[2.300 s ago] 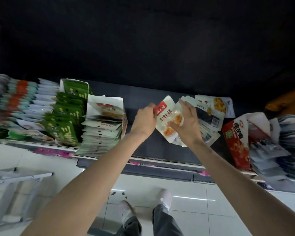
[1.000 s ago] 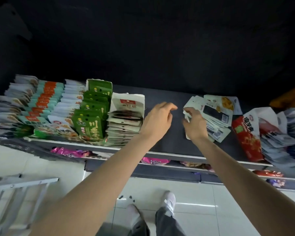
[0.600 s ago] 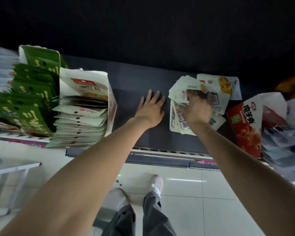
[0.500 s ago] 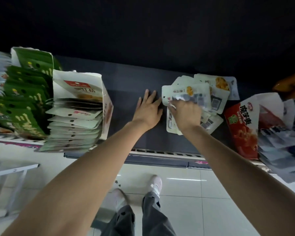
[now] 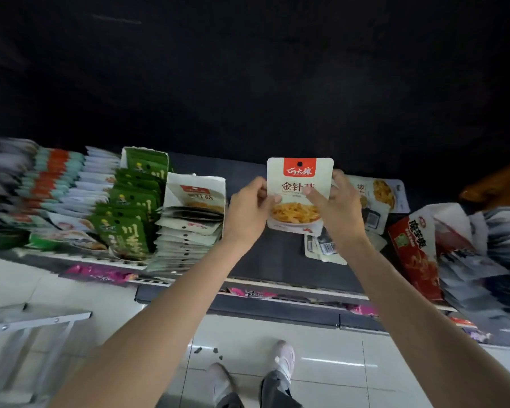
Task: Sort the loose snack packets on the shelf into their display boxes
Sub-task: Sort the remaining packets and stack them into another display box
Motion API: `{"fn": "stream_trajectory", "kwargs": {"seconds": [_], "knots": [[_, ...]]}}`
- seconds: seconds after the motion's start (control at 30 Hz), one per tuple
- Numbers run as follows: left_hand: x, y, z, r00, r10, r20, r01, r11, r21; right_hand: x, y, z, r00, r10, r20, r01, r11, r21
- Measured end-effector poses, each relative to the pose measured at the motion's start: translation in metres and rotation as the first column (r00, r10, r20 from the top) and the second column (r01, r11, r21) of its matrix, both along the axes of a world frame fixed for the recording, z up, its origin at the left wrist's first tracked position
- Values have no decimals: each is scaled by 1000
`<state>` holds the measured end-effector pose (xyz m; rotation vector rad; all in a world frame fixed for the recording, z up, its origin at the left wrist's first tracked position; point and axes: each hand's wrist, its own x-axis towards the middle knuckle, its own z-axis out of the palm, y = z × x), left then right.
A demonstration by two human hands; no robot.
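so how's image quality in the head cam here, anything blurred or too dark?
Head view: the white packet held up by the left hand and right hand is sharp, its print readable; the packet rows at far left and the stacks at far right smear with motion blur; everything above the shelf is nearly black; wide-angle bending shows at the edges.

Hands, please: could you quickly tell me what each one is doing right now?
Left hand: closed on the left edge of the white snack packet.
Right hand: closed on the same packet's right side.

The held packet [image 5: 299, 195] sits above the shelf [image 5: 277, 254], between the display box [image 5: 193, 213] at left and loose packets [image 5: 374, 201] at right.
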<state>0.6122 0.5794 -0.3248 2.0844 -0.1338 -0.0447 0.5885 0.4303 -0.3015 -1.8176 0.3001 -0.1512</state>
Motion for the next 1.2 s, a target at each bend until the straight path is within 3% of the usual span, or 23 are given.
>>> {"fn": "stream_trajectory", "kwargs": {"seconds": [0.17, 0.3, 0.53, 0.67, 0.8, 0.9, 1.0, 1.1, 1.2], "knots": [[-8, 67, 52, 973, 25, 229, -42, 997, 67, -7, 44, 35, 989, 149, 8, -149, 986, 80], [-15, 118, 66, 959, 79, 273, -107, 991, 86, -4, 91, 47, 978, 206, 17, -207, 978, 28], [-14, 163, 64, 977, 122, 175, -168, 946, 276, 7, 139, 40, 946, 323, -23, -312, 888, -338], [-19, 162, 58, 980, 10, 200, -92, 908, 408, 8, 134, 32, 941, 328, -87, -336, 860, -385], [-17, 148, 56, 988, -149, 48, 83, 759, 646, 3, 118, 23, 944, 314, -102, -329, 884, -333], [-14, 121, 61, 973, -165, 164, 33, 796, 604, 1, 95, 15, 964, 241, -108, -264, 892, -367], [-9, 76, 57, 935, -292, 203, 144, 833, 534, 1, 61, -1, 983, 121, -140, -168, 901, -400], [-4, 24, 36, 924, -370, 91, 287, 834, 472, 4, 26, -23, 967, 23, -253, -151, 853, -499], [3, -15, 4, 919, -365, -150, 393, 805, 444, 9, -10, -50, 928, -36, -372, -217, 758, -616]]}}
